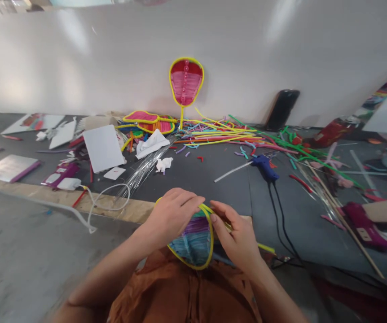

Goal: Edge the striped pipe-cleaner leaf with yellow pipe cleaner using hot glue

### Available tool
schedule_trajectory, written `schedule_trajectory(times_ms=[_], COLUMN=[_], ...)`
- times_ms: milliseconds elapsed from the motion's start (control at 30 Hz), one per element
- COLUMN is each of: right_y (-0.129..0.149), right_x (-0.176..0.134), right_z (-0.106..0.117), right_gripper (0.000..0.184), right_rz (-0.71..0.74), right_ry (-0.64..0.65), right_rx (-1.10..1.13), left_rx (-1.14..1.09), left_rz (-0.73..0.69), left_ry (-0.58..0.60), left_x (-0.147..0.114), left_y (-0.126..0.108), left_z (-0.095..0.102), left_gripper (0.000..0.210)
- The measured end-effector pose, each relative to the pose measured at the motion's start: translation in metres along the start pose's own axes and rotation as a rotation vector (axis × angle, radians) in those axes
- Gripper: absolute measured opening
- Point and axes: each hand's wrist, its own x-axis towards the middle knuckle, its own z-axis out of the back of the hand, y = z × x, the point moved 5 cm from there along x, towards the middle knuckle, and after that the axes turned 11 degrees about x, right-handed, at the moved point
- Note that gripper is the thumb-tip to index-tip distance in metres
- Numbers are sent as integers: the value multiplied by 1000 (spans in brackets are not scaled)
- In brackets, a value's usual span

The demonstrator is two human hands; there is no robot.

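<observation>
Close to my body is a teardrop-shaped craft piece [193, 249], striped blue, purple and green inside a yellow pipe-cleaner edge. My left hand [173, 213] lies over its upper left side, fingers bent together and gripping it. At the piece's upper right, my right hand [235, 231] pinches a yellow pipe cleaner [266, 248], whose end sticks out past the palm. Both hands' fingertips nearly meet at the edge. A similar pink and red piece [186, 83] with a beaded middle line stands upright against the white wall on a yellow stem.
Loose coloured pipe cleaners [220, 132] lie along the back of the dark table. A blue glue gun [265, 167] with a cord rests at the right. A phone [282, 109] leans on the wall near a red can [336, 130]. White cards [103, 148] and a white cable [112, 207] are at left.
</observation>
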Motion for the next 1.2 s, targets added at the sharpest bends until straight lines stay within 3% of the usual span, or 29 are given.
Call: schedule_trajectory(times_ms=[267,400,567,967,1200], right_y=[5,5,7,2,1], right_x=[-8,-9,-12,-11,-12], right_z=[8,3,-5,-10,-4], right_gripper=[18,19,20,18,19], right_rz=[93,106,236,183,121], right_ry=[4,9,-41,-34,-50], right_rx=[-113,-132,-224,-171,-146], left_rx=[-43,-71,-101,-129,-137], left_rz=[39,61,70,48,116], left_ry=[-47,-48,-35,-16,57], left_x=[-3,-3,-2,0,-5], left_y=[5,6,4,1,22], left_z=[-6,-6,-6,-5,6], left_gripper=[27,25,23,23,29])
